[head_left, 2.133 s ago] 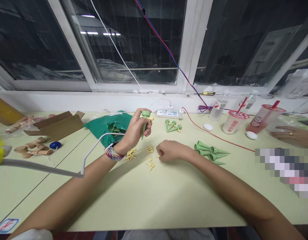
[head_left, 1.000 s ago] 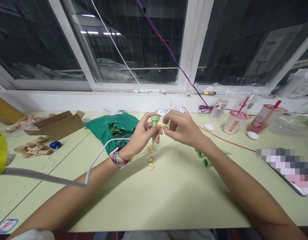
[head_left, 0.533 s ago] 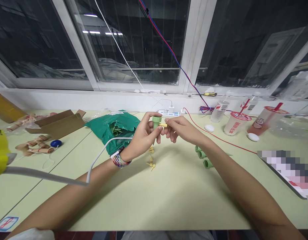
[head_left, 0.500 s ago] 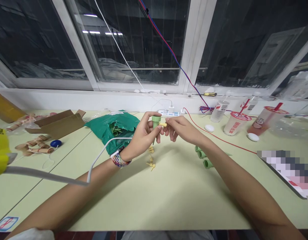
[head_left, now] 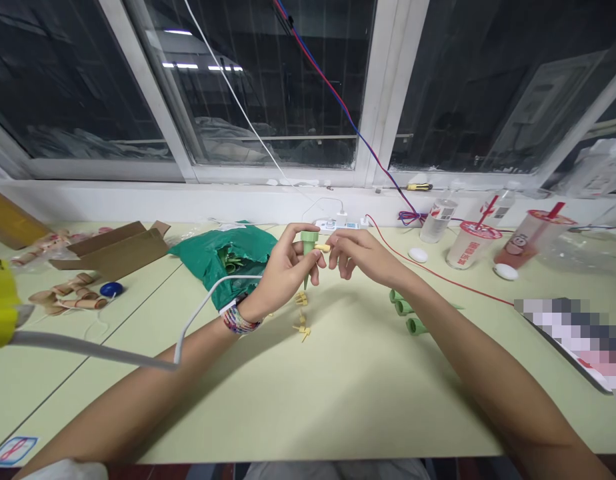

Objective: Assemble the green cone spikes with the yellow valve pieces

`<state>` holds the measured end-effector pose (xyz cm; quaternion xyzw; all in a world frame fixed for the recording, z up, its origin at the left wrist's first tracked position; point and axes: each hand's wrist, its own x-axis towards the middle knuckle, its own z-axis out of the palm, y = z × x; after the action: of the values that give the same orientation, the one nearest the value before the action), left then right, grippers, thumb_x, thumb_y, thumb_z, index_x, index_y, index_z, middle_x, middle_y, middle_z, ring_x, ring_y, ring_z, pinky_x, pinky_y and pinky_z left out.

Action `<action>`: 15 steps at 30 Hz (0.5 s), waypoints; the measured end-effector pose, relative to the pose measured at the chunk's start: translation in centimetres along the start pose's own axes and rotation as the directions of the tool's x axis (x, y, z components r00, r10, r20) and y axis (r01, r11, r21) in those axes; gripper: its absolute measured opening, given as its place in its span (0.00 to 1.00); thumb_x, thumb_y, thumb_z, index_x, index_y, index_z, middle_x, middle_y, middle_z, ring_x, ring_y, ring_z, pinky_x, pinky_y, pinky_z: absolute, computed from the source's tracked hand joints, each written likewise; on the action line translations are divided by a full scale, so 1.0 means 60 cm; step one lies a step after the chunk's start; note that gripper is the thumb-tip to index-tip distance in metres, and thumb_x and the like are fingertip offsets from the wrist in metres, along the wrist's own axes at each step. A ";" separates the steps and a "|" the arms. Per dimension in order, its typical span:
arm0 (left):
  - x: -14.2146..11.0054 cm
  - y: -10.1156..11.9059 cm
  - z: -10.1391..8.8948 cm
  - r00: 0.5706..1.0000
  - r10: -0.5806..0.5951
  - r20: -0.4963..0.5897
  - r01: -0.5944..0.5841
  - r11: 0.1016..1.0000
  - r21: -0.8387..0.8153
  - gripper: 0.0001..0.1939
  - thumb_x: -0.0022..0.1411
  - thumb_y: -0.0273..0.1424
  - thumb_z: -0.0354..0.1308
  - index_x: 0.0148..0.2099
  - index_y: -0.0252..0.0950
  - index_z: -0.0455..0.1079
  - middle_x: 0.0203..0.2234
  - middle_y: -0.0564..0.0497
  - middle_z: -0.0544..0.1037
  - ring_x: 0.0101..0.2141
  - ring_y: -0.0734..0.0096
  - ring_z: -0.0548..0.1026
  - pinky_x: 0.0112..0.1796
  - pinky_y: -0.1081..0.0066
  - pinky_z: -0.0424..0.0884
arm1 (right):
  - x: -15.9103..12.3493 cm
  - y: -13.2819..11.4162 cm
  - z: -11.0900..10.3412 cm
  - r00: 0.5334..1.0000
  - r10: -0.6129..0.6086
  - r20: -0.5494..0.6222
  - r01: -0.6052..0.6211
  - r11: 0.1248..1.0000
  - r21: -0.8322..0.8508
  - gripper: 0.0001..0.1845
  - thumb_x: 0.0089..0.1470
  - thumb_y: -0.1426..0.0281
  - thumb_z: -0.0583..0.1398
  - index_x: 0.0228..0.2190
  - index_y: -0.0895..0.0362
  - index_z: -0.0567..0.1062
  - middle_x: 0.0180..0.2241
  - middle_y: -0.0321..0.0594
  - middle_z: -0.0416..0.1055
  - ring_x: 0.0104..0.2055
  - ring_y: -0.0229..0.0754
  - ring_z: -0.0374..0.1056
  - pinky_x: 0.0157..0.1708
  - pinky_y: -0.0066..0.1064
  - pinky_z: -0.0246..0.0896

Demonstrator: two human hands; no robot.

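My left hand (head_left: 287,267) is closed around a green watering spike (head_left: 309,244), held upright above the table with its wide round end up and its point down. A small yellow valve (head_left: 322,248) sticks out sideways from the spike, toward the right. Curled fingers of my right hand (head_left: 361,255) pinch at the outer end of this valve. Below the hands, several loose yellow valves (head_left: 302,328) lie on the table. Beside my right forearm rest several green watering spikes (head_left: 414,326), partly hidden by the arm.
A torn green plastic bag (head_left: 203,257) with more green pieces lies left of the hands. Further left are an open cardboard box (head_left: 121,250) and wooden toys with a blue ball (head_left: 111,289). A power strip (head_left: 333,225), drink cups (head_left: 473,245) and a red cable (head_left: 438,275) occupy the back and right.
The fingers of my right hand have shifted slightly around the yellow valve's end. My left hand keeps its hold on the spike, and the view has moved a little.
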<state>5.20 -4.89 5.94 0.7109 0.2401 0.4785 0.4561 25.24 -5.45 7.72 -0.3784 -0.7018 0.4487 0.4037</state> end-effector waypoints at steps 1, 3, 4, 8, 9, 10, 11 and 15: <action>0.001 0.000 0.000 1.000 0.002 0.000 -0.002 1.000 -0.002 0.20 0.69 0.38 0.62 0.57 0.38 0.61 0.30 0.55 0.76 0.21 0.75 0.75 0.25 0.73 0.72 | -0.001 0.000 0.002 0.999 -0.046 -0.017 0.045 0.999 -0.006 0.10 0.64 0.62 0.59 0.36 0.56 0.73 0.30 0.36 0.75 0.24 0.36 0.70 0.24 0.28 0.68; 0.002 0.001 0.000 1.000 0.005 -0.004 -0.005 1.000 -0.007 0.20 0.69 0.38 0.62 0.57 0.38 0.61 0.29 0.55 0.76 0.21 0.75 0.75 0.26 0.73 0.72 | -0.003 -0.002 0.006 0.990 -0.139 -0.037 0.137 0.990 -0.037 0.10 0.60 0.63 0.64 0.38 0.55 0.72 0.32 0.35 0.75 0.26 0.36 0.70 0.25 0.27 0.68; 0.002 0.002 0.001 1.000 0.008 -0.009 -0.008 1.000 -0.010 0.20 0.69 0.38 0.62 0.56 0.38 0.61 0.29 0.55 0.76 0.21 0.75 0.75 0.26 0.72 0.72 | -0.003 -0.003 0.008 0.984 -0.171 -0.041 0.168 0.984 -0.056 0.11 0.59 0.62 0.66 0.37 0.55 0.72 0.32 0.35 0.75 0.26 0.35 0.70 0.26 0.27 0.68; -0.003 0.008 0.004 0.999 0.030 -0.022 -0.029 1.000 0.011 0.19 0.69 0.37 0.62 0.56 0.38 0.61 0.29 0.55 0.76 0.21 0.75 0.74 0.25 0.73 0.71 | -0.001 -0.003 0.013 0.989 -0.146 -0.020 0.145 0.989 -0.040 0.18 0.65 0.55 0.59 0.32 0.57 0.73 0.28 0.37 0.74 0.24 0.35 0.69 0.25 0.28 0.67; -0.004 0.010 0.004 0.999 0.035 -0.020 -0.034 0.999 0.025 0.19 0.69 0.37 0.62 0.56 0.38 0.61 0.29 0.55 0.76 0.21 0.75 0.75 0.24 0.74 0.71 | -0.001 -0.002 0.013 0.992 -0.122 -0.006 0.122 0.992 -0.025 0.21 0.67 0.53 0.57 0.31 0.57 0.72 0.28 0.37 0.73 0.23 0.35 0.69 0.25 0.28 0.66; -0.005 0.010 0.003 0.999 0.035 -0.015 -0.034 0.999 0.035 0.20 0.69 0.37 0.62 0.57 0.38 0.62 0.29 0.55 0.76 0.21 0.75 0.75 0.24 0.74 0.71 | 0.000 -0.002 0.013 0.994 -0.109 0.004 0.109 0.994 -0.020 0.22 0.68 0.52 0.54 0.31 0.57 0.71 0.28 0.37 0.73 0.23 0.35 0.69 0.25 0.29 0.66; -0.005 0.011 0.003 0.999 0.031 -0.013 -0.030 0.999 0.037 0.20 0.69 0.37 0.62 0.57 0.38 0.62 0.29 0.55 0.76 0.22 0.74 0.75 0.24 0.74 0.71 | -0.001 -0.001 0.013 0.993 -0.116 0.007 0.117 0.993 -0.032 0.22 0.69 0.52 0.53 0.32 0.56 0.70 0.29 0.37 0.73 0.23 0.35 0.69 0.25 0.29 0.65; 0.002 0.015 -0.001 0.996 -0.082 0.021 0.084 0.991 -0.105 0.16 0.67 0.34 0.63 0.53 0.38 0.64 0.28 0.55 0.76 0.21 0.75 0.74 0.25 0.72 0.72 | -0.006 0.001 0.013 0.939 -0.344 -0.013 0.316 0.874 -0.368 0.12 0.69 0.59 0.56 0.37 0.54 0.68 0.32 0.37 0.74 0.28 0.37 0.66 0.30 0.29 0.59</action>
<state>5.10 -5.20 6.82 0.6791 0.2400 0.4652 0.5146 24.68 -6.03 7.36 -0.3379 -0.8100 0.2215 0.4250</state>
